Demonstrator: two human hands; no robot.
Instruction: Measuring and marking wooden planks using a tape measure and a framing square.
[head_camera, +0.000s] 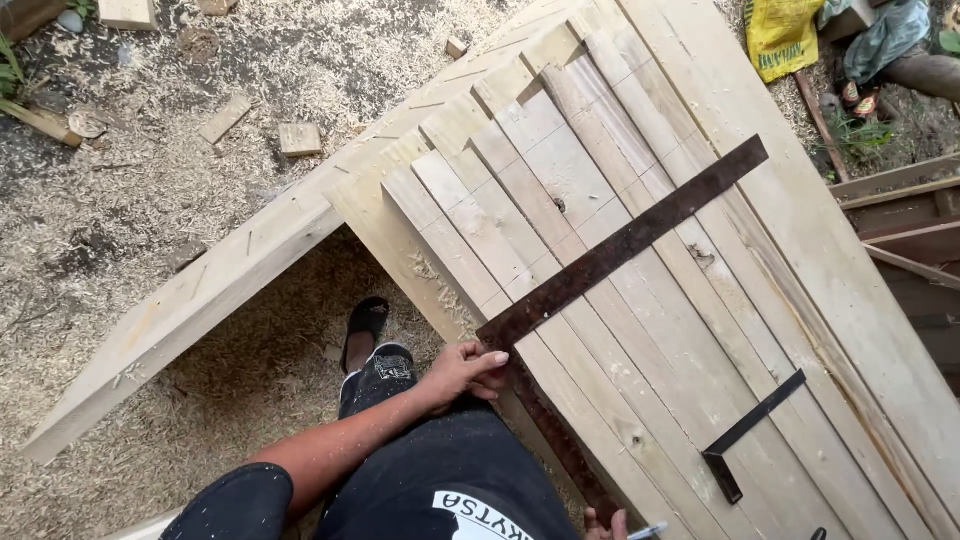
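Observation:
My left hand (463, 372) grips the corner of a large rusty steel framing square (620, 245). One arm of the square lies diagonally across several pale wooden planks (560, 180) laid side by side; the other runs down along their near edge. My right hand (603, 525) shows only as fingertips at the bottom edge, holding a pencil (648, 531) next to the square's lower arm. A smaller dark try square (752, 432) lies loose on the planks to the right.
A long wooden beam (200, 290) runs left from the planks over ground covered in sawdust (150, 190). Small wood offcuts (300, 138) lie scattered there. A yellow bag (782, 35) sits at top right, timber frames (900, 230) at right. My foot in a sandal (365, 325) stands below.

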